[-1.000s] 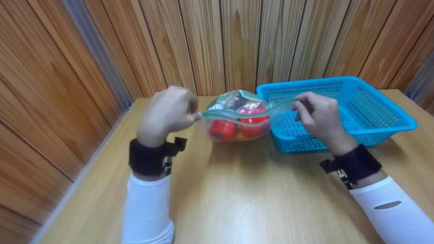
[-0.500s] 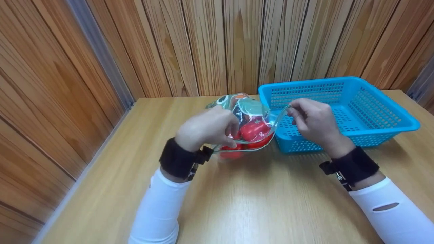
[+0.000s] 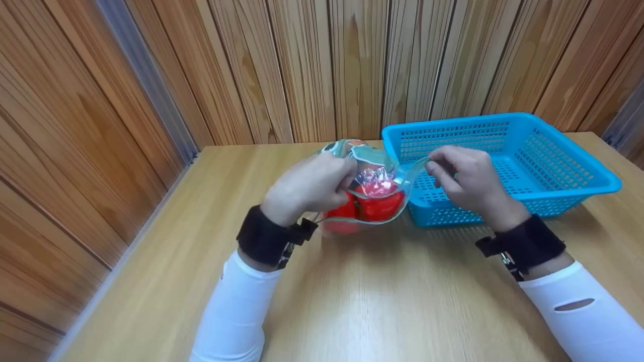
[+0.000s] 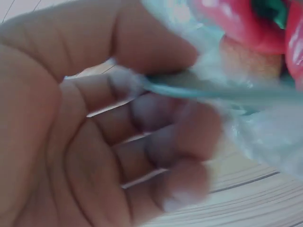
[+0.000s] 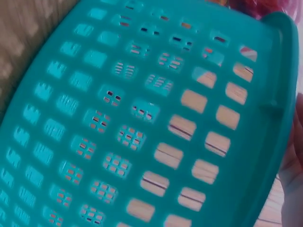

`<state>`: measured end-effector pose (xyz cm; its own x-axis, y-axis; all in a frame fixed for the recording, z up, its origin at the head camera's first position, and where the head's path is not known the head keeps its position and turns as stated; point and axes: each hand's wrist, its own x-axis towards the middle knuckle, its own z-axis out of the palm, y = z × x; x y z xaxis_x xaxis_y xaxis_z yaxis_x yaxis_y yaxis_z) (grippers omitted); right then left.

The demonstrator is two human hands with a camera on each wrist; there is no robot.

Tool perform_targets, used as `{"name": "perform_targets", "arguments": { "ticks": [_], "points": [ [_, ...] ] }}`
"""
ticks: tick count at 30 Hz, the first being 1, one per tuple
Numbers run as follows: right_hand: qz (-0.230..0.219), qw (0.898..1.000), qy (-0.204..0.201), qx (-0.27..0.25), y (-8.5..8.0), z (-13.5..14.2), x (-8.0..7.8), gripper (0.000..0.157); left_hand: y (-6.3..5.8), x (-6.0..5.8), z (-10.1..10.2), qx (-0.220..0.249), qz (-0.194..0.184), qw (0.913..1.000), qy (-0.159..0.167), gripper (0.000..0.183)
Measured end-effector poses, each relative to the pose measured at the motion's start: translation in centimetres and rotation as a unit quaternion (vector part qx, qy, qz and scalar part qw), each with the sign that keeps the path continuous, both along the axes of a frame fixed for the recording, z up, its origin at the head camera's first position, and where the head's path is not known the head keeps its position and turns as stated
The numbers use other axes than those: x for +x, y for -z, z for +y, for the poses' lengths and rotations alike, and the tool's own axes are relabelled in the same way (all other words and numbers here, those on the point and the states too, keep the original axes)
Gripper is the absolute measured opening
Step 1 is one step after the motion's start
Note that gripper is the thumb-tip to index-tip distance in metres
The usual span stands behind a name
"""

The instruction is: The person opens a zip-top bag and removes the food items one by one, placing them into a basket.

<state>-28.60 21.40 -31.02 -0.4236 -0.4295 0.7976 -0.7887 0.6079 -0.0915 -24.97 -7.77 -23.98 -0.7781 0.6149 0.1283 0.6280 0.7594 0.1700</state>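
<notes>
A clear zip bag (image 3: 372, 158) with green printing sits near the back of the table, beside the basket. Inside are red bell peppers (image 3: 380, 207); the left wrist view shows a green stem and a brown piece (image 4: 251, 57) under them. My left hand (image 3: 312, 186) pinches the left end of the bag's mouth, and its zip strip (image 4: 203, 92) runs between thumb and fingers in the left wrist view. The right end of the mouth is pinched by my right hand (image 3: 468, 178), over the basket's front left part. Between the hands the mouth gapes, its front edge sagging.
The blue perforated basket (image 3: 523, 196) stands at the back right and fills most of the right wrist view. Behind the wooden table (image 3: 402, 301) rises a plank wall (image 3: 302, 65), with another plank wall along the left.
My left hand has moved right and a little nearer with its end of the bag. The mouth, nearly straight before, now curves and gapes. My right hand has shifted slightly left.
</notes>
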Motion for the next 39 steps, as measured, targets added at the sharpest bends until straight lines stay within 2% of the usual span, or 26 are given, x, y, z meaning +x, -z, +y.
{"name": "perform_targets", "arguments": {
  "ticks": [5,9,12,17,20,25,29,34,39],
  "points": [
    [-0.056,0.997,-0.052,0.014,-0.1,1.0,-0.2,0.013,-0.5,0.1,-0.2,0.045,0.032,0.9982,0.025,0.015],
    [-0.082,0.992,-0.087,0.024,-0.3,1.2,-0.3,0.02,-0.6,0.3,-0.2,0.055,0.055,0.9963,0.037,0.016],
    [-0.069,0.993,-0.092,0.015,-0.7,1.1,0.0,0.021,-0.8,0.4,-0.3,0.056,0.065,0.9956,0.039,0.016],
    [-0.001,0.994,-0.102,-0.026,-1.6,-0.3,1.4,0.015,-0.7,0.4,-0.3,0.052,0.059,0.9961,0.041,0.017],
    [0.01,0.99,-0.142,-0.021,-2.3,-1.7,2.8,0.014,-0.7,0.4,-0.3,0.048,0.055,0.9965,0.039,0.017],
    [-0.002,0.979,-0.2,0.027,-3.3,-3.6,4.7,0.011,-0.8,0.4,-0.3,0.042,0.059,0.9969,0.032,0.019],
    [-0.013,0.98,-0.195,0.044,-3.3,-4.0,5.1,0.011,-0.7,0.4,-0.2,0.039,0.061,0.9969,0.032,0.018],
    [-0.033,0.984,-0.17,0.052,-2.9,-3.6,4.7,0.014,-0.6,0.5,-0.2,0.041,0.058,0.9968,0.037,0.018],
    [-0.055,0.98,-0.18,0.067,-2.9,-3.6,4.6,0.012,-0.7,0.4,-0.2,0.044,0.058,0.9966,0.038,0.02]
  ]
}}
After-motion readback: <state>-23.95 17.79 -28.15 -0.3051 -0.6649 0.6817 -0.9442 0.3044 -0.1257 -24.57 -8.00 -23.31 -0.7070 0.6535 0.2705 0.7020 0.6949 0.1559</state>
